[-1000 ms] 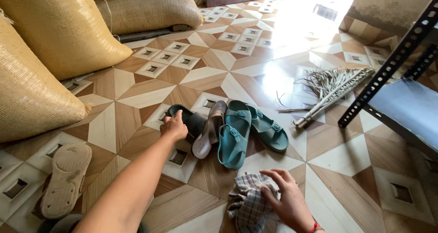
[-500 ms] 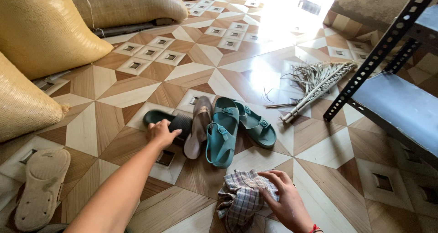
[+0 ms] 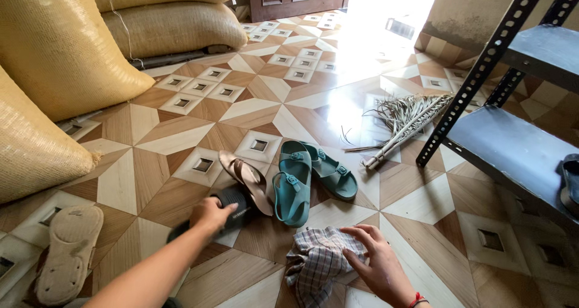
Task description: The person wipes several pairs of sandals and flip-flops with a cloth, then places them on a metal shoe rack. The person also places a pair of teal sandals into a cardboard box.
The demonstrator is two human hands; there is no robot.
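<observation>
The left hand (image 3: 208, 214) clenches a black rubber slipper (image 3: 232, 204) on the glossy patterned tile floor (image 3: 181, 139). At its two o'clock lie a slim brown sandal (image 3: 246, 175) and two teal buckled rubber sandals (image 3: 307, 174). The right hand (image 3: 377, 263), fingers spread loose, presses a crumpled checked cloth (image 3: 316, 263). Woven yellow sacks (image 3: 60, 48) bulge at ten o'clock; a dry palm-leaf broom (image 3: 404, 121) lies at one.

bulging yellow woven sacks (image 3: 60, 48) are stacked at left on the patterned floor (image 3: 181, 142).

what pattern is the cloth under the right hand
The cloth is checked, grey and white with faint reddish lines; the head view shows it.
</observation>
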